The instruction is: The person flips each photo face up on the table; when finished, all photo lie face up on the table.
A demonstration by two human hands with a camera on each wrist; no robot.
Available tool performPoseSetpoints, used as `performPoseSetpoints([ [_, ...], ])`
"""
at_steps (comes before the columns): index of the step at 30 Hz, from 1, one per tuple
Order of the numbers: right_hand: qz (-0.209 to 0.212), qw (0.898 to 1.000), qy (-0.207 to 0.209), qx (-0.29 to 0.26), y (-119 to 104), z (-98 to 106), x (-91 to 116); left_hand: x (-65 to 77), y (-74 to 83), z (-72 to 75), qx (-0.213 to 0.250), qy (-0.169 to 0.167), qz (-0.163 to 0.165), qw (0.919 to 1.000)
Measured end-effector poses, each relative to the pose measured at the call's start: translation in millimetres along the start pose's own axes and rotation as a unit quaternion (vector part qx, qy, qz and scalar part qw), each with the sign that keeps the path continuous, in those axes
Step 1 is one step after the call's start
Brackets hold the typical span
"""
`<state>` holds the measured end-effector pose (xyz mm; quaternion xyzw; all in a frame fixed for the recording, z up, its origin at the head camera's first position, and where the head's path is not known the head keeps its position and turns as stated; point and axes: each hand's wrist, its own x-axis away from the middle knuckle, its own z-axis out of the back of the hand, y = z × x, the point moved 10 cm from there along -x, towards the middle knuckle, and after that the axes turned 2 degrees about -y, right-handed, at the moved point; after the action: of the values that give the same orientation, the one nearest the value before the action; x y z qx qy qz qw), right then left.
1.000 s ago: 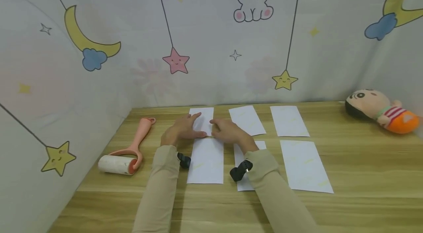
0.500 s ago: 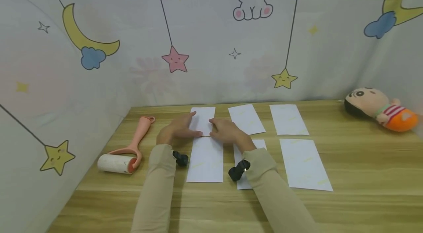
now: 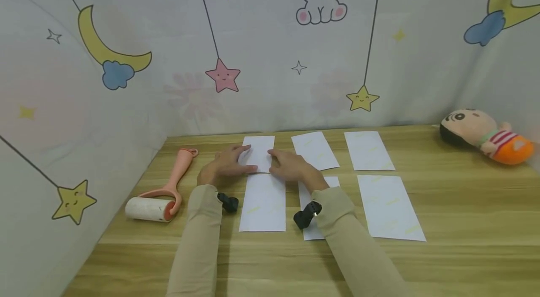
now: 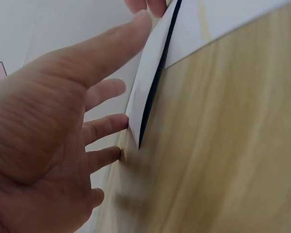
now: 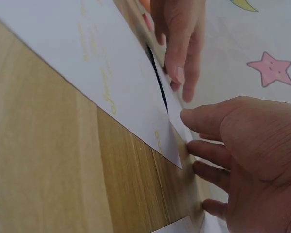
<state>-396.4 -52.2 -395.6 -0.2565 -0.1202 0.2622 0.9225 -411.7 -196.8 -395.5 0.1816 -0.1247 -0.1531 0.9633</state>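
A white paper sheet (image 3: 259, 147) lies at the back left of the group, between my two hands. My left hand (image 3: 225, 161) is at its left side, with the thumb over the near left corner. In the left wrist view the fingers are spread and loosely extended, fingertips right at the edge of the sheet (image 4: 150, 73). A dark strip shows along the sheet's near edge there. My right hand (image 3: 291, 166) is at the right side, thumb and index finger at the sheet's edge. Its fingers are lightly bent in the right wrist view and grip nothing.
Just in front lies another white sheet (image 3: 262, 203) with faint yellow marks. Several similar sheets, such as one at the front right (image 3: 391, 208), lie to the right. A pink-handled roller (image 3: 149, 208) is at left, a plush doll (image 3: 485, 135) at far right. A printed curtain (image 3: 261, 44) hangs behind.
My left hand has drawn slightly left, uncovering more of the back left sheet. My right hand stays at the sheet's right edge. The other sheets lie as before.
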Motion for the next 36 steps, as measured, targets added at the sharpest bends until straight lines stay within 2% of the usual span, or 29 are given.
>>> performPoseSetpoints([
  [4, 0.002, 1.000, -0.004, -0.014, 0, 0, -1, 0.4, -0.9, 0.1, 0.023, 0.001, -0.014, 0.9996],
  [9, 0.002, 1.000, -0.003, -0.030, 0, 2, 0, 1.8, 0.4, -1.1, 0.041, -0.005, -0.013, 0.9991],
  [16, 0.009, 0.999, -0.005, -0.043, -1, 4, 1, 2.9, 9.2, 1.0, 0.031, -0.004, -0.022, 0.9993],
  [24, 0.006, 0.997, -0.006, -0.078, 1, 2, -1, 2.1, 3.7, 1.1, 0.022, -0.001, -0.012, 0.9997],
  [30, -0.011, 0.993, 0.021, -0.115, 5, 9, -1, 1.8, 5.3, 4.8, 0.027, 0.007, -0.016, 0.9995],
  [36, 0.006, 0.988, 0.050, -0.146, 2, 15, -2, 0.2, 8.0, 3.1, 0.021, 0.004, -0.024, 0.9995],
])
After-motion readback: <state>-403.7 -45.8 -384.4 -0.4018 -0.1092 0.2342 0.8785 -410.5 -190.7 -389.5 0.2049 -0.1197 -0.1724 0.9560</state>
